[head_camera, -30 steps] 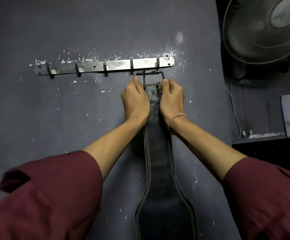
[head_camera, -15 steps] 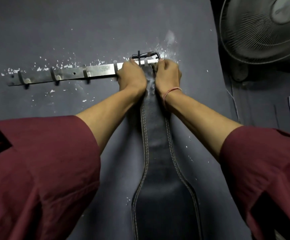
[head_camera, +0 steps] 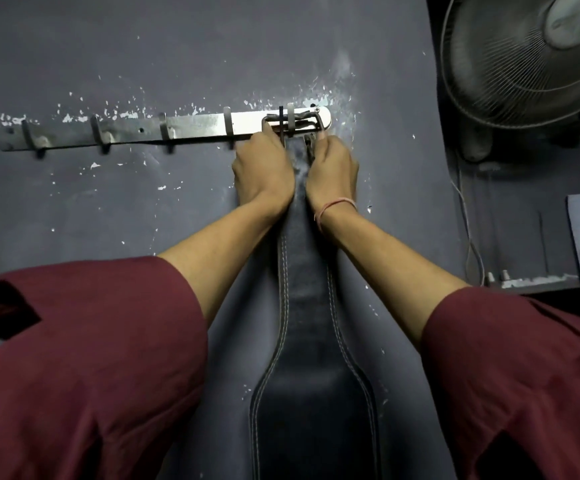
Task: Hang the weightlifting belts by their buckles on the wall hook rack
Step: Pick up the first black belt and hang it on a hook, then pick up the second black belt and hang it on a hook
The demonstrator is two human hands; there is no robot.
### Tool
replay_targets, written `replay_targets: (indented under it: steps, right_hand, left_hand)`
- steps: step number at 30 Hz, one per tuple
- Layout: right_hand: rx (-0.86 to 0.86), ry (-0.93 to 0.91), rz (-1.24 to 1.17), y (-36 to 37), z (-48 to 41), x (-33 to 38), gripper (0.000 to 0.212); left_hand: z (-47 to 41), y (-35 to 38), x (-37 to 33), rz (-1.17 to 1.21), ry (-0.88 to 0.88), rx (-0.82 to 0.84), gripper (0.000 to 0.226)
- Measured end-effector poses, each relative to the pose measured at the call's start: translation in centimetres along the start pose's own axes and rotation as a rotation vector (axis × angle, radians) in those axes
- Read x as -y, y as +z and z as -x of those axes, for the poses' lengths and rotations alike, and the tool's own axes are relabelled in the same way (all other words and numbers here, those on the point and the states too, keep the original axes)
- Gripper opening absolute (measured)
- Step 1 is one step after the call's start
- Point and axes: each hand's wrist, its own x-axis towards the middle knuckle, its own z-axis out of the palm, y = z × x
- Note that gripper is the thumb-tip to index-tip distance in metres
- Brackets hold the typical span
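- Head camera, looking down along two outstretched arms: loose maroon sleeves (head_camera: 84, 358) filled the bottom corners of the frame, bare forearms reaching from them toward a dark grey wall (head_camera: 177, 57).
- Between the forearms hung a black weightlifting belt (head_camera: 311, 393) with pale stitching along both edges, its wide padded section lowest and nearest, narrowing to a strap that ran up between the wrists.
- The left hand (head_camera: 264, 174) was curled closed around the left edge of the strap just under the buckle, knuckles toward the camera; its fingertips were hidden behind the strap.
- The right hand (head_camera: 333, 174), a thin pink band at the wrist, was likewise closed on the strap's right edge, thumb and fingers pinched close to the buckle's lower bar.
- The metal buckle (head_camera: 293, 123) lay against the right end of the wall hook rack (head_camera: 184, 128), its frame looped around the rightmost hook (head_camera: 291, 119) and its dark prong standing upright across the bar; whether it carried the belt's weight could not be told.
- The rack, a steel strip tilted slightly up to the right, showed four bare hooks to the left, with white chips in the paint scattered above and below it.
- Farthest right, a caged fan (head_camera: 531, 60) stood beyond the wall's edge, a thin cable (head_camera: 468, 220) trailing below it toward a ledge.
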Motion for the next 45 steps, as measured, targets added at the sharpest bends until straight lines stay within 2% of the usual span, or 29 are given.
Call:
replay_targets:
  steps: [3,6,11,15,24,30,36,42,45]
  right_hand:
    - [-0.001,-0.039,-0.017,-1.0,2.9,-1.0,0.03]
    - [0.057,0.004,-0.087,-2.3,6.7,-2.2,0.023]
    - [0.219,0.022,0.011,-4.6,14.4,-2.1,0.053]
    - [0.28,0.081,0.119,-7.2,21.7,-1.2,0.061]
    - [0.579,0.423,0.059,-14.4,45.2,-0.7,0.034]
    - [0.676,0.712,0.066,-20.3,62.4,-1.9,0.031]
    - [0.776,0.954,0.114,-25.4,75.6,-4.2,0.027]
    - [0.941,1.189,0.22,-30.8,88.7,-9.3,0.029]
    - [1.041,1.293,0.261,-33.9,95.4,-12.4,0.024]
  left_hand:
    - [2.0,-0.7,1.7,0.091,0.011,0.101,0.046]
    - [6.3,-1.8,4.9,0.234,-0.004,0.154,0.031]
    - [13.0,-4.4,8.9,0.269,0.092,0.258,0.024]
    - [18.9,-8.4,10.7,0.268,0.054,0.298,0.024]
    - [39.6,-19.2,19.0,0.247,-0.284,0.533,0.017]
    - [55.5,-25.0,23.0,0.224,-0.541,0.648,0.019]
    - [70.3,-30.4,27.1,0.114,-0.773,0.766,0.015]
    - [84.6,-34.0,32.4,-0.025,-0.914,0.969,0.015]
    - [92.4,-35.4,35.4,-0.073,-0.99,1.004,0.014]
